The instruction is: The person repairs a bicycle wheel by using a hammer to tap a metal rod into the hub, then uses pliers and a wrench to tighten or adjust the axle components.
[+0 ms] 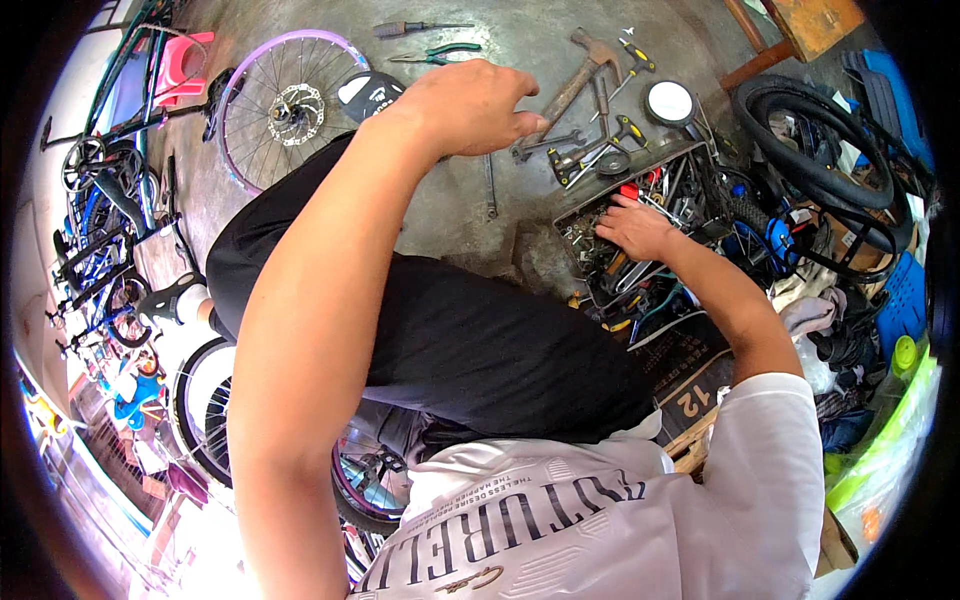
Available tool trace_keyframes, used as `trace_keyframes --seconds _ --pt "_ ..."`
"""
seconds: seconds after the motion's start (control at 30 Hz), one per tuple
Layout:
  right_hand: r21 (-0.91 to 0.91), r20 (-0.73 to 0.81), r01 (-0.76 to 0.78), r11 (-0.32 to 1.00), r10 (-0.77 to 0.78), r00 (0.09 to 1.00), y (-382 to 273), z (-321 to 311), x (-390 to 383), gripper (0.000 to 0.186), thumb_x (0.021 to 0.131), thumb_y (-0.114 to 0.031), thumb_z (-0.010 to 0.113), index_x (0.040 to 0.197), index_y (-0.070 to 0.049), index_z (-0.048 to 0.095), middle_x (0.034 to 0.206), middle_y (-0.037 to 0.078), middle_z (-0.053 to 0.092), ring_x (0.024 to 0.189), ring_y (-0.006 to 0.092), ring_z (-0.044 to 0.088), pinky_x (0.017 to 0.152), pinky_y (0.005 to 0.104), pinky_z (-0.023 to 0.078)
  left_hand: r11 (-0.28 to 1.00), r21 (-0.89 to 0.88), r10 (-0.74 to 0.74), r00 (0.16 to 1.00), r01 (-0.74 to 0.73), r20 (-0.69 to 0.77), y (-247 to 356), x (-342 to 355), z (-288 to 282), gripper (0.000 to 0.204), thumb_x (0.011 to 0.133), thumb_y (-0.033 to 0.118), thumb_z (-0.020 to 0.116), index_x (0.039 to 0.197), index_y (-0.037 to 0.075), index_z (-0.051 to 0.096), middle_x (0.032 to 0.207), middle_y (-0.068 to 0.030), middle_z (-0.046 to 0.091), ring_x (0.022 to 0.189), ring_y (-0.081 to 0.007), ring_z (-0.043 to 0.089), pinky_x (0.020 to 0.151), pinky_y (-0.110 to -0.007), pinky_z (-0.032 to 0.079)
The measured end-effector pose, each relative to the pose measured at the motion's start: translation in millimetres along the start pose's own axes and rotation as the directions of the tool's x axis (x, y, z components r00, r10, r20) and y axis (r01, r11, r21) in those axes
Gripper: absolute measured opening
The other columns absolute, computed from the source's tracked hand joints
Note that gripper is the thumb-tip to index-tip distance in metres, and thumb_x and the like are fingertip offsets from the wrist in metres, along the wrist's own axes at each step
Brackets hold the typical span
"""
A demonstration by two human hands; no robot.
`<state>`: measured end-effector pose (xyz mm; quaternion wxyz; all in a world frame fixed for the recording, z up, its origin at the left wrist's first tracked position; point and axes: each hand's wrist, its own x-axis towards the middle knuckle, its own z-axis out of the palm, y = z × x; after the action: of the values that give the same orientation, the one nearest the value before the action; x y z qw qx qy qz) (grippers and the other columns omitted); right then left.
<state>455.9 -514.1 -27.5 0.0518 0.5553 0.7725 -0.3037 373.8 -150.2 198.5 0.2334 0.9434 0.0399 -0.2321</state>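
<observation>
My left hand (470, 105) is raised over the floor, its thumb and forefinger apart; nothing shows between them, and the other fingers are partly hidden. To its right lie a hammer (592, 52), wrenches (562, 140) and yellow-and-black handled tools (632, 130). Beyond it are green-handled pliers (452, 50) and a screwdriver (402, 29). My right hand (636, 229) reaches into a tool box (577, 212) crowded with loose tools and small parts. Its fingers are spread over the contents, close to a red item (629, 190). I see nothing gripped in it.
A purple-rimmed bicycle wheel (232, 110) lies at the far left. Black tyres (790, 100) are heaped at the right, near a wooden stool (815, 28). Bicycles (100, 235) line the left side. A round white-faced gauge (670, 103) rests beyond the box.
</observation>
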Motion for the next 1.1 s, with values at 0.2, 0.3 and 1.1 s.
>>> trace_keyframes --seconds 0.2,0.3,1.1 --pt "-0.039 -0.1 -0.033 0.999 0.029 0.995 -16.8 -15.4 -39.0 0.027 0.098 -0.019 0.05 0.113 -0.008 0.069 0.135 0.011 0.067 0.12 0.027 0.063 0.128 0.0515 0.026 0.999 0.049 -0.01 1.0 0.01 0.002 3.4 2.7 -7.1 0.05 0.1 0.044 0.063 0.135 0.007 0.066 0.116 -0.0182 0.076 0.113 -0.0392 0.07 0.098 -0.047 0.055" --pt "-0.028 -0.182 -0.128 0.991 0.12 0.976 -28.0 -5.7 -51.1 0.027 0.098 -0.019 0.049 0.114 -0.007 0.068 0.142 0.011 0.063 0.123 0.0269 0.062 0.13 0.0521 0.023 1.0 -0.001 -0.017 1.0 0.017 0.018 7.5 3.9 -15.4 0.05 0.101 0.044 0.062 0.134 0.007 0.066 0.117 -0.019 0.076 0.113 -0.0391 0.07 0.1 -0.047 0.054" --pt "0.424 -0.19 -0.443 0.79 0.556 0.809 -145.0 20.6 -8.8 0.047 0.084 -0.01 0.066 0.13 -0.002 0.063 0.139 0.02 0.059 0.125 0.0392 0.056 0.103 0.0481 0.051 0.999 0.021 0.036 0.999 -0.035 -0.033 11.1 8.5 -9.1 0.051 0.1 0.045 0.063 0.134 0.006 0.066 0.115 -0.0187 0.076 0.109 -0.0385 0.071 0.096 -0.046 0.055"
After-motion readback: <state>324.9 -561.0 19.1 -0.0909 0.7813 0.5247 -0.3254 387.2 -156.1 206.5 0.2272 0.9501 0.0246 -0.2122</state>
